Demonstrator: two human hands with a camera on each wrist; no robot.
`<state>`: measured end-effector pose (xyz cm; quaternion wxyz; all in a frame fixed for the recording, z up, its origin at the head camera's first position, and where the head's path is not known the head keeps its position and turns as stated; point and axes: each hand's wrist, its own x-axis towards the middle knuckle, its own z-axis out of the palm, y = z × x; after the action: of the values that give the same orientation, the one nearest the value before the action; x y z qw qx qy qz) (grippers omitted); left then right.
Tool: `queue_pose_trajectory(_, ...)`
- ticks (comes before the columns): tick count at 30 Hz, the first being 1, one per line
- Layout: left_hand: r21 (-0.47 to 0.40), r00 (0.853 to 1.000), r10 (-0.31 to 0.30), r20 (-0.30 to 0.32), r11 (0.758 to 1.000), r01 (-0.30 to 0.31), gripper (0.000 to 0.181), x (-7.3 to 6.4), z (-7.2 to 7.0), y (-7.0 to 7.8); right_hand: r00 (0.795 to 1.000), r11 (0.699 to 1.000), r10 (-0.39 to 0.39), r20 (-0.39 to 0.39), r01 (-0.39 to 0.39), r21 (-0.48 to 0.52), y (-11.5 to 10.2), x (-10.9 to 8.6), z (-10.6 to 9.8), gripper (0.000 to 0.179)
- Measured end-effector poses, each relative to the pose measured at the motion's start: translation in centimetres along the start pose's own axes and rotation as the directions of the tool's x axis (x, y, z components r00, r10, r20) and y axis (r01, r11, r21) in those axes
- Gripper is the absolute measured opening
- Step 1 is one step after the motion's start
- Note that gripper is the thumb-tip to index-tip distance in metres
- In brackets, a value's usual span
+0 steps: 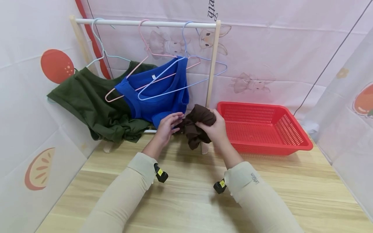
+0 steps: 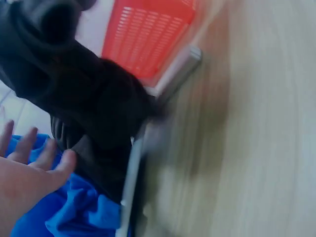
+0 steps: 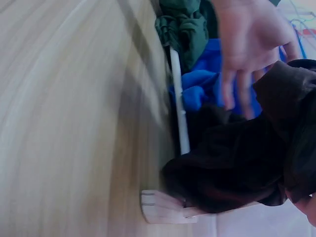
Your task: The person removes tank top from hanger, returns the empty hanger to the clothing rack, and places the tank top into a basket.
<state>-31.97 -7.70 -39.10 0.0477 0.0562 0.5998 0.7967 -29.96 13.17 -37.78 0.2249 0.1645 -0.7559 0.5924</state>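
1. From my end, the right hand [image 1: 217, 127] has the bunched brown garment [image 1: 196, 129] gripped, thumb over the cloth, in front of the rack's right post [image 1: 213, 64] and left of the red basket [image 1: 262, 149]
2. Left hand [image 1: 166, 127] is loose, fingers uncurled right beside the cloth; can't tell if they're touching
3. Looks like the sorting-out-the-bundle step to me, light blue hanger [image 1: 186, 87] still bare
4. I'd say next calls for the left pinching an edge and spreading it

Crumpled dark-brown cloth [image 1: 196, 128], bunched in right fingers [image 1: 217, 115]
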Motion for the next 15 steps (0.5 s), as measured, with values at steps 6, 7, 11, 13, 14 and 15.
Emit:
queue_pose_trajectory(6, 0.177, 1.0, -0.011, 0.023, 0.984, 0.007, 0.046, 0.1, -0.3, -0.7, 0.999, 0.999, -0.003, -0.042, 0.005, 0.05, -1.9, 0.3, -0.5, 0.036)
queue_pose_trajectory(7, 0.207, 1.0, 0.0, 0.03, 0.978, -0.006, 0.047, 0.0, -0.2, -0.7, 0.999, 0.998, 0.0, -0.048, 0.002, 0.058, -2.4, 0.3, -0.6, 0.035)
queue_pose_trajectory(11, 0.347, 0.993, 0.057, 0.099, 0.934, -0.088, 0.049, -0.2, 0.6, -0.6, 0.998, 0.996, 0.001, -0.058, 0.004, 0.092, -4.9, -0.1, -1.2, 0.034)
queue_pose_trajectory(13, 0.412, 0.987, 0.066, 0.145, 0.903, -0.121, 0.056, -0.3, 1.2, -0.4, 0.998, 0.994, -0.009, -0.068, 0.016, 0.108, -6.1, -0.3, -1.4, 0.034)
queue_pose_trajectory(14, 0.437, 0.986, 0.062, 0.156, 0.891, -0.125, 0.065, -0.5, 1.5, -0.3, 0.997, 0.993, -0.021, -0.073, 0.029, 0.117, -6.5, -0.4, -1.5, 0.034)
queue_pose_trajectory(15, 0.452, 0.986, 0.045, 0.163, 0.885, -0.115, 0.077, -0.6, 1.8, -0.2, 0.996, 0.991, -0.036, -0.078, 0.045, 0.122, -6.6, -0.4, -1.5, 0.034)
